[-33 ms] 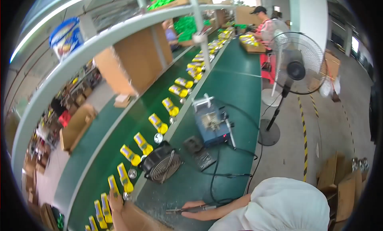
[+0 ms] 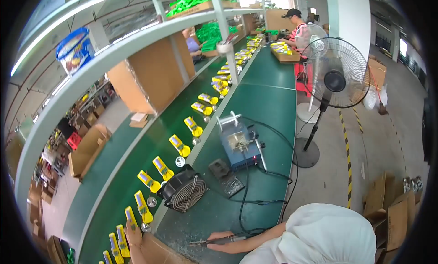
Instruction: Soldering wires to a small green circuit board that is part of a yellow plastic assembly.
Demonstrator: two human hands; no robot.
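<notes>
On the green conveyor, my left hand (image 2: 133, 236) is at the near end of a row, its fingers closed around the lower end of a yellow lamp housing (image 2: 130, 216). The fingers cover that end. A small round silver reflector (image 2: 146, 227) lies just right of it. My right hand (image 2: 222, 243) rests low over the green bench, wrapped round a soldering iron (image 2: 219, 240) with its metal tip pointing left. The iron's black cable runs up toward a blue soldering station (image 2: 239, 150). Other yellow housings (image 2: 143, 208) lie along the belt, several with reflectors beside them.
A black round fan (image 2: 184, 191) stands at the belt's edge, beside a dark metal holder (image 2: 226, 176). Cardboard (image 2: 162, 251) lies between my arms. To the right stands a pedestal fan (image 2: 335, 80). A person (image 2: 294, 33) sits farther along the bench near a carton of housings (image 2: 285, 54).
The whole view has shifted slightly and become sharper. Both hands stay in nearly the same places, the left at the yellow housing, the right around the soldering iron.
</notes>
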